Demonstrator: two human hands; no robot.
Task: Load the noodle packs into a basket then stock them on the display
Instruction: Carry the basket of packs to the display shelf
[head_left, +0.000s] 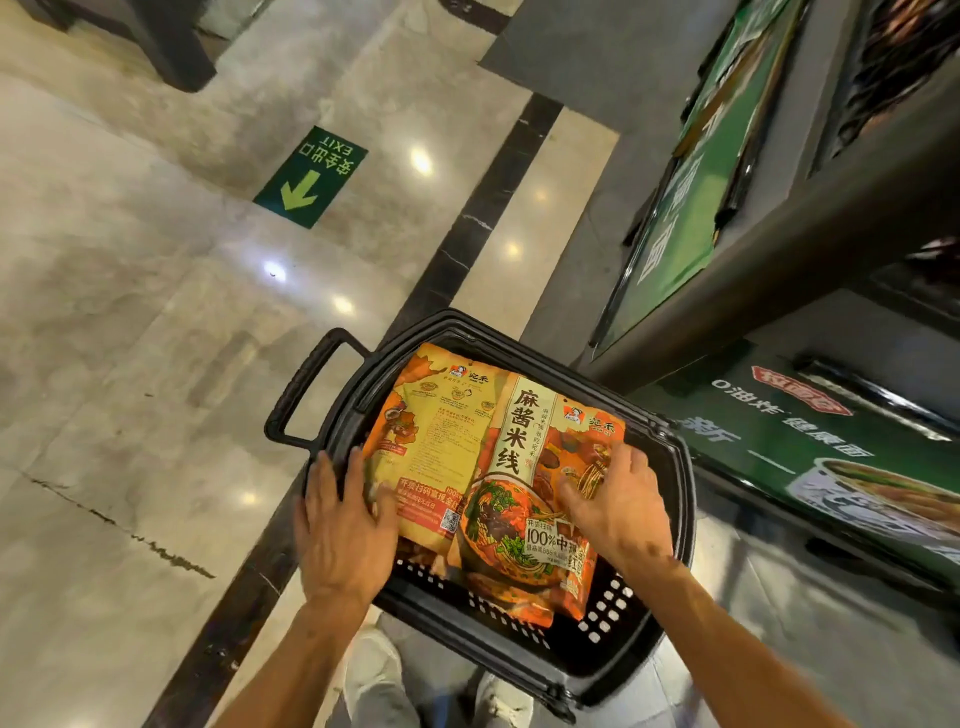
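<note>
Head view looks straight down on a black plastic basket (644, 613) standing on the polished floor (130, 364), and every place below is given relative to that basket. Two orange and yellow noodle packs lie side by side across its top, overlapping near the middle. One noodle pack (436, 441), back side up with small print and a code square, covers the half nearer the basket's long pull handle (306, 389). A second noodle pack (524, 499), face up with large characters and a bowl picture, covers the other half and reaches toward the perforated near wall. More orange packaging shows beneath them, deeper inside.

Left hand (340, 530) sits at the handle-side rim, its fingers (356, 475) spread and gently bent over the edge of the back-side-up pack, thumb laid on the wrapper; the hold looks like a light clasp on that pack's edge. Right hand (618, 504) rests on the face-up pack, fingers curled down onto its upper corner and gripping it.

Beyond the basket, a green exit sign (311, 176) with an arrow is stuck to the floor. Beside the basket, opposite the handle, stands a dark display stand (779, 270) with green printed panels.
</note>
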